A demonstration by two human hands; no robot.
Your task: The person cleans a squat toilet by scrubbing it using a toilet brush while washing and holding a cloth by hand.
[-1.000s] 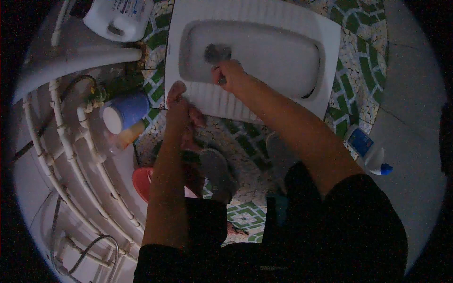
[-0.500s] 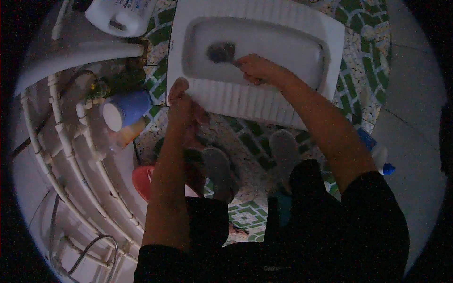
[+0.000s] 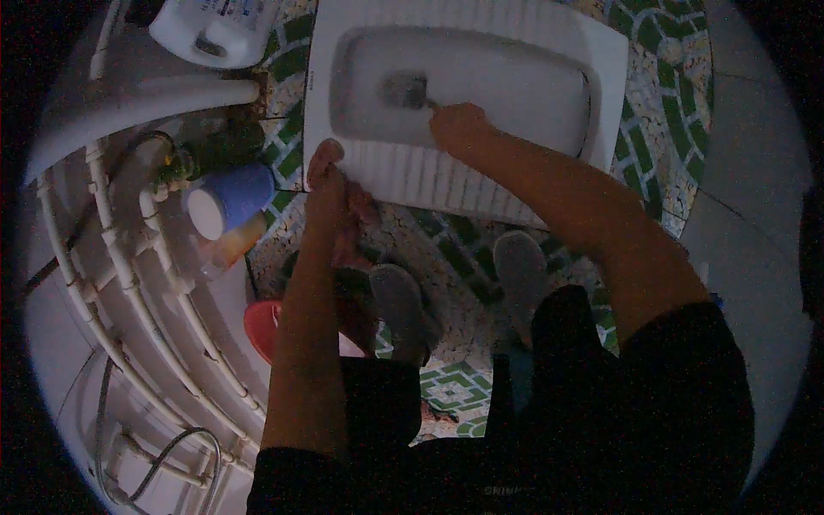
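Observation:
A white squat toilet [image 3: 378,163] with ribbed foot rests is set in the patterned floor ahead of me. My right hand [image 3: 461,127] is closed around the handle of a toilet brush [image 3: 403,89], whose grey head is over the basin's left half; blur hides whether the bristles touch it. By the toilet's near left corner, my left hand [image 3: 324,199] is closed on a crumpled pinkish cloth [image 3: 360,206]. Part of that cloth sticks up past the hand and part hangs below. Dim light hides the left fingers' detail.
Left of the toilet lie a blue cylindrical container [image 3: 236,202], a green bottle [image 3: 223,146] and a white jug [image 3: 215,34]. White pipes [image 3: 129,275] run along the left wall. A red basin [image 3: 260,329] is under my left forearm. My grey shoes [image 3: 519,262] stand below the toilet.
My right hand has turned and its forearm has swung flatter, while the brush head stays in the left half of the basin. My left hand and the cloth have hardly moved.

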